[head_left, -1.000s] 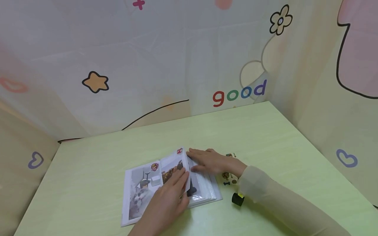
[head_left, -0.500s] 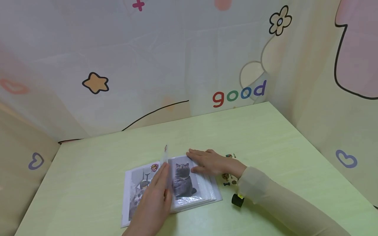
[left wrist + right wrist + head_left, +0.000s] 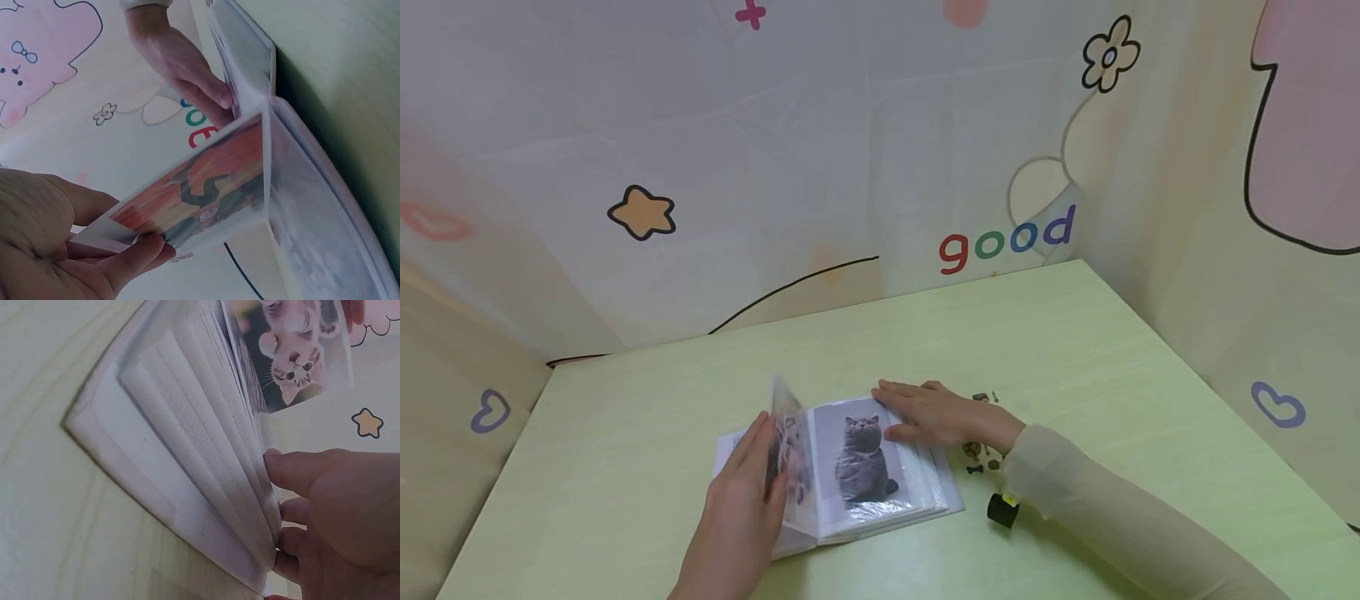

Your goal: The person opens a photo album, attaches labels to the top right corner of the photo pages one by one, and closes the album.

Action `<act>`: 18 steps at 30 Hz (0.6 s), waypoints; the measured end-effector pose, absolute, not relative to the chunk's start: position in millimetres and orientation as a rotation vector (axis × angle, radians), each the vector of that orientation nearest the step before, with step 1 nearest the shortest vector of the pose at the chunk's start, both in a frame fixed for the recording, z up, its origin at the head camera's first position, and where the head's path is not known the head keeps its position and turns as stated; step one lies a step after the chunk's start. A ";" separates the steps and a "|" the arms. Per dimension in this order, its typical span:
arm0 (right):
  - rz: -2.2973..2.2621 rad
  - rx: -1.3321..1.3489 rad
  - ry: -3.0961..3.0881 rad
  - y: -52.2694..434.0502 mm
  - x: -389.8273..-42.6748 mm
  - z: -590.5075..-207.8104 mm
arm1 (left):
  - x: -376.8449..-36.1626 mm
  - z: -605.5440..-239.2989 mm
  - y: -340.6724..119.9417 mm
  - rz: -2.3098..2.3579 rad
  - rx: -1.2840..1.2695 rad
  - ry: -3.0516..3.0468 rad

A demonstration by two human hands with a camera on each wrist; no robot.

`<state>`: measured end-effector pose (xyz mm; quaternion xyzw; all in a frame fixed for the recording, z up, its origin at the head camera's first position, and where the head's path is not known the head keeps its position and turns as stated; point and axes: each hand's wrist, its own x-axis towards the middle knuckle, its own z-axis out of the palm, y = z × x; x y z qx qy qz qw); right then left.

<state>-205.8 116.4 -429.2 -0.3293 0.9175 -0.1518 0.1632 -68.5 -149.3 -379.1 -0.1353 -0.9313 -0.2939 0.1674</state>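
Head | L hand [image 3: 736,496] pinches pg [image 3: 228,184] | R hand [image 3: 936,413] spread on album [image 3: 865,467] | cyl [image 3: 1002,511], stickers [image 3: 973,450] nr

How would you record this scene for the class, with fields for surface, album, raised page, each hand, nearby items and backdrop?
surface: pale green tabletop
album: photo album, open, grey cat photo on the right
raised page: clear-sleeved leaf, kitten photo on one side
left hand: left hand, gripping the leaf
right hand: right hand, touching the right-side pages
nearby: sticker-like pieces, black cylinder
backdrop: printed sheet reading "good"
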 end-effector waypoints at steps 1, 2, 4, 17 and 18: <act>-0.430 -0.940 2.619 116.3 -205.8 -429.4 | -69.0 -379.0 -151.8 -0.837 -0.379 -2.651; -0.429 -0.942 2.621 116.3 -205.7 -429.7 | -69.4 -378.9 -154.3 -0.838 -0.371 -2.655; -0.427 -0.942 2.624 116.2 -205.7 -430.3 | -70.3 -379.1 -159.3 -0.838 -0.347 -2.672; -0.429 -0.927 2.622 115.3 -204.4 -429.3 | -78.2 -391.6 -182.4 -0.782 -0.177 -2.897; -0.426 -0.925 2.622 115.4 -204.3 -429.0 | -78.7 -393.7 -183.7 -0.776 -0.165 -2.918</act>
